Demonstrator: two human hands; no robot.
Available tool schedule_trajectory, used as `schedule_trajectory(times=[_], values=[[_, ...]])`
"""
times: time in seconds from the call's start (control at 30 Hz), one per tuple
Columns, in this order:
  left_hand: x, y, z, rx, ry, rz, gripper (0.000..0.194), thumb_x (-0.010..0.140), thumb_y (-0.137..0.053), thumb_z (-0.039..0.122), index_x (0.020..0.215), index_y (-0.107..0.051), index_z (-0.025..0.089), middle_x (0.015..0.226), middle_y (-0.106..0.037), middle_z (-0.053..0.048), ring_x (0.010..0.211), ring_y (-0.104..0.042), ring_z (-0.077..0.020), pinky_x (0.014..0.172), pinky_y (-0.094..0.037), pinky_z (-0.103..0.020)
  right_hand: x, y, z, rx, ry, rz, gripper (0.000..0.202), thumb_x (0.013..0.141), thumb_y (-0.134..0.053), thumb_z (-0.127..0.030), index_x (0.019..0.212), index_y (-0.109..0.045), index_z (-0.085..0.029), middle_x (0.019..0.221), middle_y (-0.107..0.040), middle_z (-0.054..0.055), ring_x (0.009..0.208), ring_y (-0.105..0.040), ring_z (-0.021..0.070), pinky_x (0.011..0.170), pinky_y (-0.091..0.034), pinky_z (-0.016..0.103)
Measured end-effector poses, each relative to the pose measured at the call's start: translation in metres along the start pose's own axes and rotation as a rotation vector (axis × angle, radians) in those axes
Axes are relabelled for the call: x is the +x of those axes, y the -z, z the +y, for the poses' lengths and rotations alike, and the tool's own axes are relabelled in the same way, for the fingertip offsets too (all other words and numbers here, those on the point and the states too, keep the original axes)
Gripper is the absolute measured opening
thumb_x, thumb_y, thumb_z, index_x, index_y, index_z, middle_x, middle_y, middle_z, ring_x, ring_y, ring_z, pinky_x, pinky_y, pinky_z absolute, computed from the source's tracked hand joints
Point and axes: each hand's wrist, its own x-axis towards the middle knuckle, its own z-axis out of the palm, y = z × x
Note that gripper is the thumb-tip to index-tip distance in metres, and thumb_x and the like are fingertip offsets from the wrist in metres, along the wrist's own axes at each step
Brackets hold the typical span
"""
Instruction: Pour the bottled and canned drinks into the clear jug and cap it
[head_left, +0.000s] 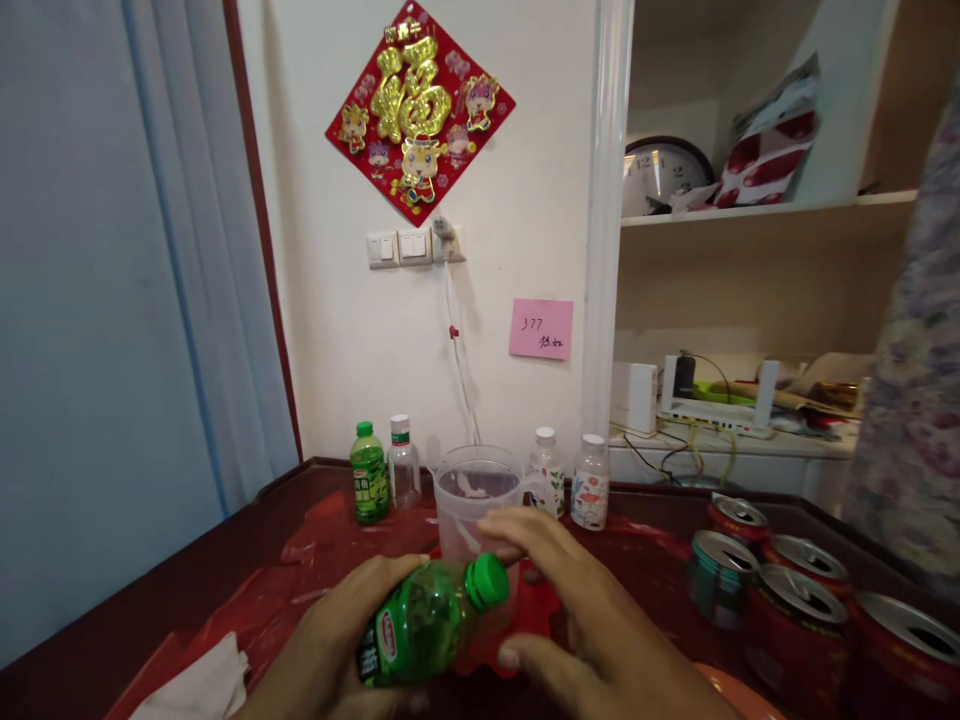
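Dark table, left hand, fingers clamped round a tilted green bottle (capped), right hand arched alongside, fingers apart

Likely home: blue curtain, red wall hanging, round clock, white router.

Dark red counter: five opened cans right of hands; two capped jars beyond; red film left.

Jug: my landmark, on the table.
Held bottle: before it, in my left hand.
Bottles: two left of it, two right.
Cans: five, before it and farther right.
Note: on the wall behind it.
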Motion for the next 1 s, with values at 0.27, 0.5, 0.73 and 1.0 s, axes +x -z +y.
schedule_trajectory(times=[0.27,0.5,0.73,1.0], values=[[0.003,-0.007,0.000,0.025,0.002,-0.066,0.067,0.072,-0.086,0.033,0.132,-0.056,0.038,0.120,-0.072,0.000,0.103,-0.070,-0.0258,0.083,-0.060,-0.029,0.003,-0.006,0.005,-0.210,-0.160,-0.013,0.015,0.092,-0.059,-0.033,0.083,-0.059,-0.021,0.081,-0.063,0.002,0.074,-0.055,0.0196,0.066,-0.040,0.032],[-0.002,-0.007,-0.008,-0.001,0.000,-0.044,0.073,0.070,-0.086,0.048,0.135,-0.055,0.040,0.124,-0.071,-0.002,0.108,-0.070,-0.0289,0.084,-0.061,-0.031,0.002,0.001,0.006,-0.001,0.144,-0.062,0.029,0.087,-0.049,-0.004,0.099,-0.065,-0.025,0.101,-0.059,0.003,0.093,-0.060,0.0180,0.084,-0.049,0.034],[-0.003,-0.005,0.002,0.003,0.011,-0.036,0.075,0.069,-0.086,0.052,0.137,-0.057,0.042,0.127,-0.071,-0.002,0.108,-0.070,-0.0298,0.083,-0.062,-0.032,-0.001,-0.004,-0.002,-0.124,-0.156,0.014,0.026,0.080,-0.073,-0.028,0.105,-0.067,-0.025,0.106,-0.068,0.004,0.095,-0.063,0.0250,0.082,-0.049,0.037],[-0.006,-0.008,-0.010,-0.023,0.054,-0.003,0.076,0.067,-0.088,0.041,0.136,-0.057,0.040,0.132,-0.069,-0.003,0.114,-0.068,-0.0321,0.089,-0.061,-0.036,-0.001,0.001,0.003,-0.104,0.051,0.018,0.028,0.084,-0.055,-0.010,0.105,-0.064,-0.026,0.103,-0.064,0.002,0.094,-0.062,0.0198,0.083,-0.049,0.034]])
